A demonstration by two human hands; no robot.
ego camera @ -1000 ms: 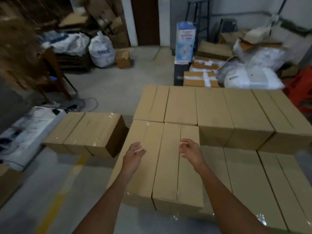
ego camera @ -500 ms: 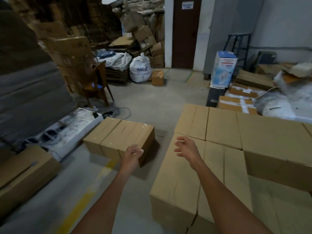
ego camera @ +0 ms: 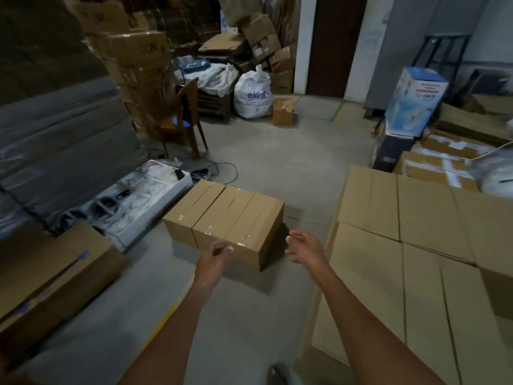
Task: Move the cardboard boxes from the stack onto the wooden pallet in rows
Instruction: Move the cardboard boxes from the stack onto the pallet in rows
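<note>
Two taped cardboard boxes (ego camera: 224, 218) stand side by side on the concrete floor ahead of me. On the right, rows of similar cardboard boxes (ego camera: 416, 237) lie packed together in layers; no pallet shows beneath them. My left hand (ego camera: 215, 252) hovers in front of the near corner of the floor boxes, fingers loosely curled, holding nothing. My right hand (ego camera: 304, 250) is held out with spread fingers between the floor boxes and the packed rows, touching neither.
A large brown carton (ego camera: 52, 276) lies at the left, with a white tray of cables (ego camera: 138, 201) behind it. A wooden chair (ego camera: 183, 120), a white sack (ego camera: 252, 95), a small open box (ego camera: 283, 111) and a blue-white carton (ego camera: 413, 102) stand farther back. My foot (ego camera: 277, 373) shows below.
My view has swung left, away from the packed rows and toward the two floor boxes. Both hands have come off the packed boxes and now reach out empty near the floor boxes.
</note>
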